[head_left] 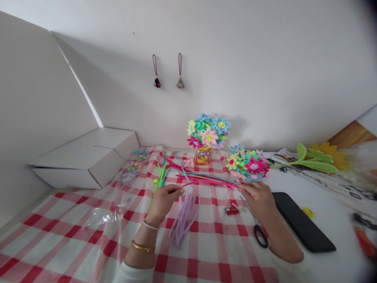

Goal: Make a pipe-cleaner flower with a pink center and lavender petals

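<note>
Several pink strands (218,183) between fingers (177,192)

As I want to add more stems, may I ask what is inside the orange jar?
A bunch of flowers rises from the jar. The blooms cover its mouth, so the lower stems and the jar's bottom cannot be seen.

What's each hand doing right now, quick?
Left hand: closed, pinching a pink pipe cleaner.
Right hand: closed, apparently pinching pink pipe cleaner too; same one, can't tell.
</note>
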A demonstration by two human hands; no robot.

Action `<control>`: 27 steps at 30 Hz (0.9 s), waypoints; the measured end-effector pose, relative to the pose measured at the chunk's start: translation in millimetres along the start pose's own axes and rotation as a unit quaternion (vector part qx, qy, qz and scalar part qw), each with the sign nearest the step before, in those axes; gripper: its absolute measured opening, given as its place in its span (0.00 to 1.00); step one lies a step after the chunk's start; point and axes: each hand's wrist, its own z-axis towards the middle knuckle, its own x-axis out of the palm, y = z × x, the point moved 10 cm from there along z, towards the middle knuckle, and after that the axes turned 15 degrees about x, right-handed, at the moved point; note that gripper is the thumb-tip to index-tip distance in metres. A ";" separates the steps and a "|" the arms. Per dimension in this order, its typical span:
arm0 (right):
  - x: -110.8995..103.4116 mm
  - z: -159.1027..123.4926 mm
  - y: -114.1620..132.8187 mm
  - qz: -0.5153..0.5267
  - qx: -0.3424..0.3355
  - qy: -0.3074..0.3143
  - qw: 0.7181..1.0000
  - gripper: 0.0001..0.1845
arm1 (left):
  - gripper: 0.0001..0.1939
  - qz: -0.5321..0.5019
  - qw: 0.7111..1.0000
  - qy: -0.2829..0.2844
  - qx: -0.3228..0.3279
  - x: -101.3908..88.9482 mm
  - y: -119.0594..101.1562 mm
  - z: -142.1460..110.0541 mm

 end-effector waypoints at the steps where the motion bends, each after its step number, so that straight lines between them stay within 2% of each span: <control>1: -1.1 0.1 0.2 0.001 -0.003 -0.001 1.000 0.13 | 0.19 0.006 1.000 -0.014 0.004 -3.6 0.6 1.0; 3: -3.8 0.0 2.8 0.013 -0.014 -0.002 1.000 0.13 | 0.22 0.041 0.999 0.009 0.003 -0.6 4.0 1.3; 7: -10.9 -0.7 9.1 0.048 -0.032 -0.016 0.998 0.15 | 0.17 0.065 0.983 0.170 -0.012 33.3 13.5 -8.7; 9: -13.0 -0.4 10.4 0.059 -0.031 -0.018 0.998 0.15 | 0.15 0.035 0.975 0.218 -0.015 45.3 13.8 -15.5; 12: -15.8 0.5 9.7 0.071 -0.021 -0.024 0.997 0.14 | 0.13 0.016 0.969 0.248 -0.019 51.3 12.0 -21.0; 16: -10.8 2.0 1.4 0.076 -0.001 -0.005 0.997 0.14 | 0.10 0.041 0.967 0.252 -0.010 50.5 9.4 -20.9; 18: 3.7 1.7 -7.0 0.051 0.020 0.052 0.997 0.13 | 0.10 0.048 0.968 0.247 -0.004 49.3 7.0 -19.8; 20: 26.8 -3.4 -15.8 0.023 0.044 0.154 0.987 0.12 | 0.10 0.049 0.965 0.259 -0.001 50.6 4.1 -21.0; 22: 50.2 -15.8 -18.5 0.016 0.052 0.276 0.960 0.12 | 0.10 0.044 0.953 0.298 0.000 56.1 0.5 -25.5; 24: 63.6 -29.2 -13.3 0.034 0.045 0.368 0.928 0.13 | 0.10 0.037 0.939 0.342 0.001 61.8 -2.9 -31.4; 27: 65.0 -37.0 -3.6 0.080 0.045 0.414 0.905 0.16 | 0.10 0.023 0.930 0.368 -0.006 63.7 -4.6 -36.2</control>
